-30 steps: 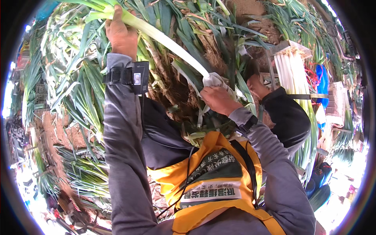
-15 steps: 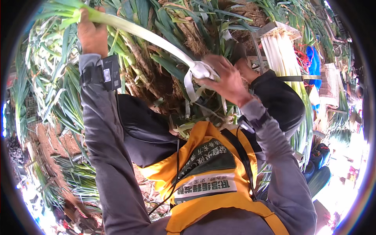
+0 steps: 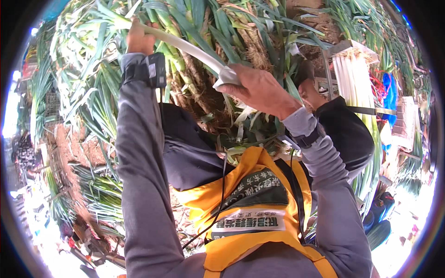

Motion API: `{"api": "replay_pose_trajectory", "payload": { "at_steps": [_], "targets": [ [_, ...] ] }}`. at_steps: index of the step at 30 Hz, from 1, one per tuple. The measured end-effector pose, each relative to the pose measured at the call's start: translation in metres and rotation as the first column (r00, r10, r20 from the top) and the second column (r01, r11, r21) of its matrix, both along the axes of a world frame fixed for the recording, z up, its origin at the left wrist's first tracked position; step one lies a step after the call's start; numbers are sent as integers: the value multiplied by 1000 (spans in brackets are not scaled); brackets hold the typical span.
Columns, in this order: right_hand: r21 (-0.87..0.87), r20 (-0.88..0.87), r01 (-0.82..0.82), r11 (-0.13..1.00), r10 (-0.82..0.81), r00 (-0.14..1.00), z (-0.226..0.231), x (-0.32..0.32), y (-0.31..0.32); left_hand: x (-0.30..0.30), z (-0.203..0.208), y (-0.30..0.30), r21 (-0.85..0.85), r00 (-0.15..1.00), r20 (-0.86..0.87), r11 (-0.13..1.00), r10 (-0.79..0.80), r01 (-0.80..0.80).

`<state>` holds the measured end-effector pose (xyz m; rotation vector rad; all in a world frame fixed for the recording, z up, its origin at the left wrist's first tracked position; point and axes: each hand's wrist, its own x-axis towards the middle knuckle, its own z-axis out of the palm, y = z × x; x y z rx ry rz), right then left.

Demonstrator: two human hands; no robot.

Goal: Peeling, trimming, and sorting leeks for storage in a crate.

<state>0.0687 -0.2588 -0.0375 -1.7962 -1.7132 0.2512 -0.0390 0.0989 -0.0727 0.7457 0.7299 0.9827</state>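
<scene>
A long green onion [image 3: 185, 45] with a white, slightly bent stalk stretches across in front of me. My left hand [image 3: 140, 39] is closed around it near the start of its green leaves, at the upper left. Toward the stalk's other end, my right hand [image 3: 262, 87] is closed with the thumb and fingers around a crumpled white wad [image 3: 227, 78] wrapped on the stalk. Whether that wad is cloth or peeled skin I cannot tell. My right fingers hide the onion's root end.
Unpeeled green onions [image 3: 190, 78] with dry outer leaves and roots lie heaped ahead. To the right, a strapped bundle of white-stalked onions [image 3: 354, 76] rests in a metal frame [image 3: 330, 69]. A blue plastic bag [image 3: 389, 99] lies beyond it. More onions [image 3: 99, 192] lie at left.
My right hand has closed over the white wad and turned its back upward. The loose strip that hung below it is out of sight. The whole view has shifted slightly.
</scene>
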Motion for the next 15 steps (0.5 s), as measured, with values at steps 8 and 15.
{"api": "replay_pose_trajectory", "payload": {
  "at_steps": [8, 15],
  "targets": [
    [-29, 465, 9, 1000, 6, 885, 24, -37, -13, -1, 1, 12, -169, 977, 28, 964, 212, -204],
    [137, 792, 82, 987, -159, 589, 43, -45, -45, 27, 1, -16, -218, 991, -55, 967, 123, -132]
  ]
}}
